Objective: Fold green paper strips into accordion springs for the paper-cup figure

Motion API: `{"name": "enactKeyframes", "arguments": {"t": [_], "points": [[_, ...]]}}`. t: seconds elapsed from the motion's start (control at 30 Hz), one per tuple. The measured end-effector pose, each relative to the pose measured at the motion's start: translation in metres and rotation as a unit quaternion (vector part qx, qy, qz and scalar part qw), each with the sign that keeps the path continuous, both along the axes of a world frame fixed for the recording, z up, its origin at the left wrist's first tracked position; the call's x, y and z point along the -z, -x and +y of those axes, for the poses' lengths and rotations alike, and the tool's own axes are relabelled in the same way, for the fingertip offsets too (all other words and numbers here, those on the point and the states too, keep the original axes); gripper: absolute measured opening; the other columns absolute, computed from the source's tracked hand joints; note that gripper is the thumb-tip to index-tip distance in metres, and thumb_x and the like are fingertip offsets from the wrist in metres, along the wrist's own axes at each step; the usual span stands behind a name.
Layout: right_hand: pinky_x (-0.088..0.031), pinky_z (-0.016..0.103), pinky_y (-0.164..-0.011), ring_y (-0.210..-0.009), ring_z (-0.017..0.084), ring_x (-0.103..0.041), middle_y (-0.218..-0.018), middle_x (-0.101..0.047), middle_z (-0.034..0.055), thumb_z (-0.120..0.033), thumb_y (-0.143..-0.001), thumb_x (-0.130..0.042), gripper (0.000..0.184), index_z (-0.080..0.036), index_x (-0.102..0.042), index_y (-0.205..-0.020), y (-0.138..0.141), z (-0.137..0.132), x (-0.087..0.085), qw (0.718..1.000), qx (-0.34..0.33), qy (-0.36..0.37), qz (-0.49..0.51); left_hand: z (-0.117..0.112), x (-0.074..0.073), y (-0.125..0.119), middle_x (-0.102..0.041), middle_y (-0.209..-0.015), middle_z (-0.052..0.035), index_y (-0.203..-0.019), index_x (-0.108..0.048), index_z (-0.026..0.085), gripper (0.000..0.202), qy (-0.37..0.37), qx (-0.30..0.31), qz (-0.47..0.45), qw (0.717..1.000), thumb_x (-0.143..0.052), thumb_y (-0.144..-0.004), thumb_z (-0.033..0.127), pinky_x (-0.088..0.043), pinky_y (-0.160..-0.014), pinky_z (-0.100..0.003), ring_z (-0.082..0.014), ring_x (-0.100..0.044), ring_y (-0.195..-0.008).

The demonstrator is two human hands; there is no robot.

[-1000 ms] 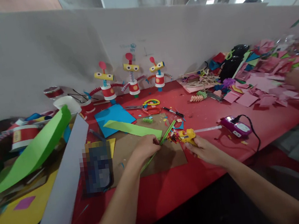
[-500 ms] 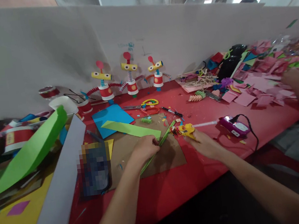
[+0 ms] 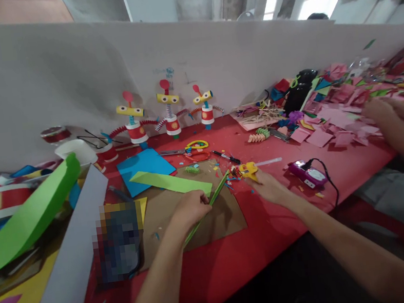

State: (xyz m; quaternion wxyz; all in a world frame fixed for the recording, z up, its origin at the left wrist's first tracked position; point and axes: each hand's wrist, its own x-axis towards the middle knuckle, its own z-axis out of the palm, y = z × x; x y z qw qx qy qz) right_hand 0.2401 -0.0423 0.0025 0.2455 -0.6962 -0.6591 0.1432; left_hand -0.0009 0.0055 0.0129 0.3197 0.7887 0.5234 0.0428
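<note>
My left hand point(image 3: 190, 208) is closed around a narrow folded green paper strip point(image 3: 217, 193) that slants up to the right over a brown cardboard sheet point(image 3: 228, 214). My right hand point(image 3: 269, 186) grips a yellow glue gun point(image 3: 247, 169), its nozzle pointing left at the strip's upper end amid small coloured scraps. A clear glue stick pokes out of the gun's back toward a purple device point(image 3: 308, 174) with a black cord.
Three paper-cup robot figures point(image 3: 169, 112) stand by the white partition. Scissors point(image 3: 196, 146), blue paper point(image 3: 143, 163), a green strip point(image 3: 171, 182), large green and grey sheets lie on the red table point(image 3: 271, 231). Another person's hands point(image 3: 379, 109) work among pink paper squares at right.
The view has shifted right and down a little. My right hand with the glue gun has stayed at the strip's end; both hands hold as before.
</note>
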Motion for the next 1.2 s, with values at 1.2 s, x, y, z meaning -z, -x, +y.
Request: {"name": "enactKeyframes", "arguments": {"t": [1.2], "points": [[-0.041,0.033,-0.069,-0.081,0.024,-0.058,-0.093,-0.061,0.0137,-0.03,-0.087,-0.037,0.028,-0.013,-0.054,-0.103,-0.025,-0.018,-0.017,0.991,0.05,0.029,-0.12,0.001,0.002,0.013,-0.06,-0.074,-0.0013,-0.076,-0.056,0.019,0.025,0.007,0.042,0.013,0.999,-0.056,-0.054,0.008,-0.03,-0.053,-0.023,-0.0151,-0.052,-0.066]]}}
